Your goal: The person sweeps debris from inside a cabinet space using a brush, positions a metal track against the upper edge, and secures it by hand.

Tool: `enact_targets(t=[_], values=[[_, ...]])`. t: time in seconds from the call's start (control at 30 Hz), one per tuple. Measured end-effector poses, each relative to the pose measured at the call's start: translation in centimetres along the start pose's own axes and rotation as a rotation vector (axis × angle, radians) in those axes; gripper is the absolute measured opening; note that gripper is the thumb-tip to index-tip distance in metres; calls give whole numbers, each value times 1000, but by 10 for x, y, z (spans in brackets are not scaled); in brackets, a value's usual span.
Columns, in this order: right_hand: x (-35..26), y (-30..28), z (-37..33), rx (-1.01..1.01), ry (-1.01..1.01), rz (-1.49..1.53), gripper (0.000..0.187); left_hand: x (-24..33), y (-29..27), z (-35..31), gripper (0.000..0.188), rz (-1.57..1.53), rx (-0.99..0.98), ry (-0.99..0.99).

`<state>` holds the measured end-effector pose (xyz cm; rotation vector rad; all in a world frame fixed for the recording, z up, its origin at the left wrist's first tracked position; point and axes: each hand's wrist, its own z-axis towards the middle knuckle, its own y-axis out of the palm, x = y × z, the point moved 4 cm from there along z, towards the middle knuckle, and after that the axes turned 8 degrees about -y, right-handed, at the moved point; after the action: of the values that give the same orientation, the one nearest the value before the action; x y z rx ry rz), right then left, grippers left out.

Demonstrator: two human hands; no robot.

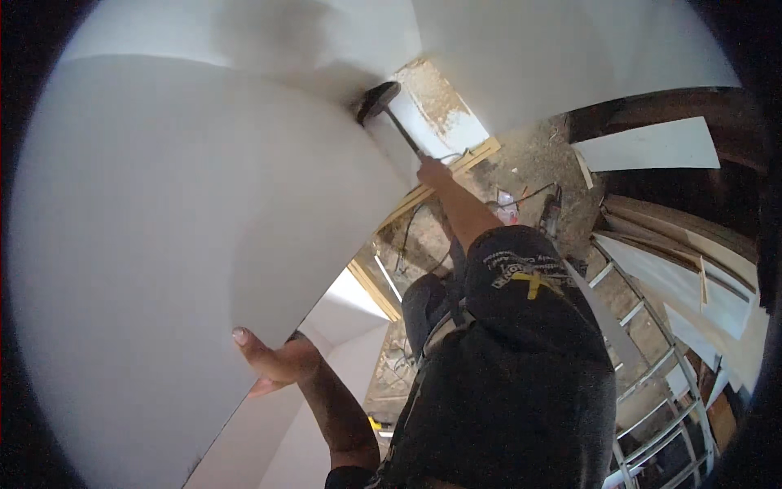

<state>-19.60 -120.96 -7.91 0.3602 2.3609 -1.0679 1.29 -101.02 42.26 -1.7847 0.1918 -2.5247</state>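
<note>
The left hand (287, 361) pinches the white panel (155, 236) by its edge, seemingly to steady it; the right hand (434, 172) clasps a mallet (380, 101) near the panel's far end

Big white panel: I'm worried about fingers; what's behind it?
What lies directly behind the panel is covered. Past its edge, pale surfaces and littered floor show. The left hand grips that edge, fingers mostly hidden.

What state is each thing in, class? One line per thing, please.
Hammer, held by its handle.
Right hand, closed around the hammer's handle.
Panel, held at one edge.
Left hand, gripping the panel's edge.
Ladder, unheld; lying or leaning, unclear.
White board, unheld.
</note>
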Motion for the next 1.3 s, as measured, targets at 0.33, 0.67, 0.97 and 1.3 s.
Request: enact_targets(t=[0.33, 0.67, 0.97, 1.3], values=[[185, -24, -313, -42, 9, -233, 60, 35, 39, -30, 58, -259, -143, -17], [110, -116, -312, -58, 49, -365, 42, 40, 45, -34, 62, -291, -141, 153], [44, -156, 18, 125, 68, -343, 34, 27, 46, -34, 72, -286, -94, 22], [220, -97, -89, 200, -35, -301, 45, 17, 54, -33, 82, -388, -173, -130]])
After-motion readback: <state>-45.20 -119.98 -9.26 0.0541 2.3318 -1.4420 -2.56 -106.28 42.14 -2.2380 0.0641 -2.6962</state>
